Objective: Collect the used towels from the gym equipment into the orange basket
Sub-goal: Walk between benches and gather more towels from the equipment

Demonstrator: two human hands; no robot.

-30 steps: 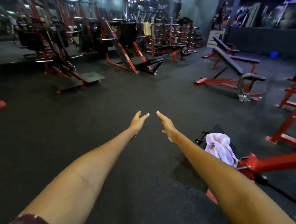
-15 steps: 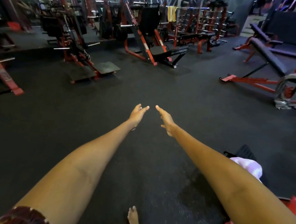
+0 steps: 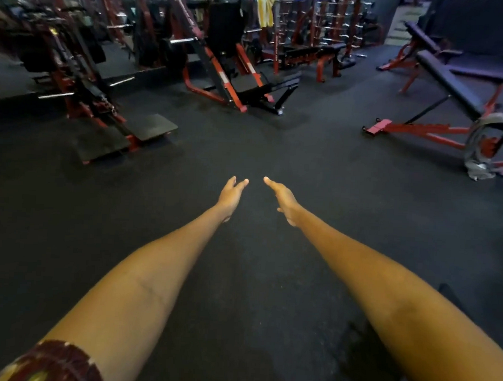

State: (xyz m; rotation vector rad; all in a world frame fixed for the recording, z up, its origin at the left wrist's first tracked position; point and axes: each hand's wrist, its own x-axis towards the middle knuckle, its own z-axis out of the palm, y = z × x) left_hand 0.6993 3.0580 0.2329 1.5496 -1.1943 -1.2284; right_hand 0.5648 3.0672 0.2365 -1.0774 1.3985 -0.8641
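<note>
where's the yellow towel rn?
Head view, top centre, slightly right: the yellow towel hangs over a bar at the far racks, just right of the black pad of the red leg press machine, far beyond both hands.

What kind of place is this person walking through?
A gym's weights area, by the look of it: a red-framed leg press machine, an adjustable bench at the right, and a yellow towel hung on a rack at the back, all on dark rubber flooring.
</note>
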